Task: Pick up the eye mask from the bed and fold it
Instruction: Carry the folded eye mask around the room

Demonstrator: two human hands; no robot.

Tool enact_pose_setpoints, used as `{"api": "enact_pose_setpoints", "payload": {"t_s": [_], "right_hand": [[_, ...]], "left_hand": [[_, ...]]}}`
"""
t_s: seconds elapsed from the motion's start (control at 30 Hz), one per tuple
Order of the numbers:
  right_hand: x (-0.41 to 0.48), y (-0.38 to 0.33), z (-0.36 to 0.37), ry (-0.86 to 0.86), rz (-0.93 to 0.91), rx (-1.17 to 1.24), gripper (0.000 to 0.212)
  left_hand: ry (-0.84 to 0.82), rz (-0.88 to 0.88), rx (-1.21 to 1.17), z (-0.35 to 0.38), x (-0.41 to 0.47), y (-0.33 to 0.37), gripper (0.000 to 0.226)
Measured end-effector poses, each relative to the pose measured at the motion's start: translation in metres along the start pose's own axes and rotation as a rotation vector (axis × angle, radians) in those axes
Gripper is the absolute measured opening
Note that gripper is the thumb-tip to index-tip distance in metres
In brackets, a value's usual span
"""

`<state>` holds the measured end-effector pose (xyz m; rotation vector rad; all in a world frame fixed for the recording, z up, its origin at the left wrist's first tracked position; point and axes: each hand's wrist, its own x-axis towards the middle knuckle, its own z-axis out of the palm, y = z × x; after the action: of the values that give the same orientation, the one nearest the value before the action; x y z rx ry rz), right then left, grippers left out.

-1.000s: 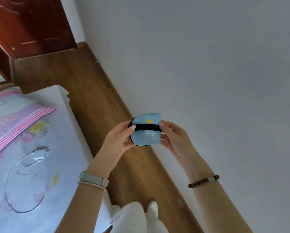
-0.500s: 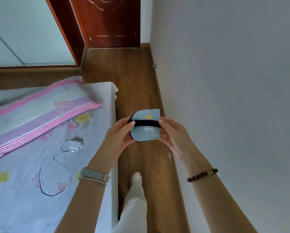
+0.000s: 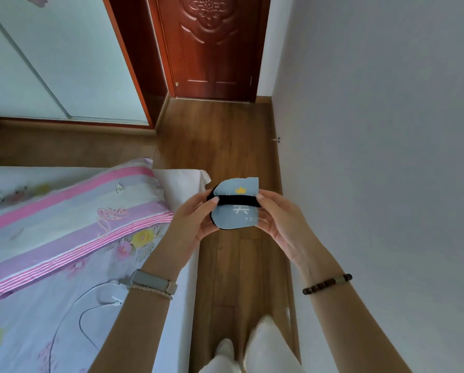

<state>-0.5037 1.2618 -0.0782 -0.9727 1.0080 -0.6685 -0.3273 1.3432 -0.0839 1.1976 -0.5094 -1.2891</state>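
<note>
Swung further toward the door since a second ago, with the bed dropped lower left; eye mask (image 3: 235,204) unchanged between the hands. Held doubled over, light blue face out with a yellow crown, black strap (image 3: 237,201) running across the middle. Sits in the air over the wooden floor (image 3: 220,146), just off the bed corner, clear of the bedding. Left hand (image 3: 196,220) pinching the left edge, thumb on the strap end, grip clamped on the mask. Right hand (image 3: 278,220) clamped likewise on the right edge, fingertips at the strap. Judging by this: picked up, folded in half, strap likely wrapped to keep it shut; perhaps only a final tuck or setting down left. Bed (image 3: 64,238) close on the left, with a white charger cable (image 3: 96,300) lying on the sheet. Plain wall (image 3: 373,157) close on the right. Narrow strip of floor between them, open ahead up to the closed door (image 3: 212,47).
</note>
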Motion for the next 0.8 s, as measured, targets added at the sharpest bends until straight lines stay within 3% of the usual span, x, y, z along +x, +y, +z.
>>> {"api": "enact_pose_setpoints", "payload": {"t_s": [0.4,0.8], "right_hand": [[0.222,-0.082,-0.018,-0.138,0.043,-0.070,0.030],[0.409,-0.176,0.019,-0.278,0.099,-0.168,0.014]], "left_hand": [[0.152,0.017,0.001,0.023,0.202,0.041,0.032],[0.323,0.086,-0.056,0.018,0.366,0.118,0.022]]}}
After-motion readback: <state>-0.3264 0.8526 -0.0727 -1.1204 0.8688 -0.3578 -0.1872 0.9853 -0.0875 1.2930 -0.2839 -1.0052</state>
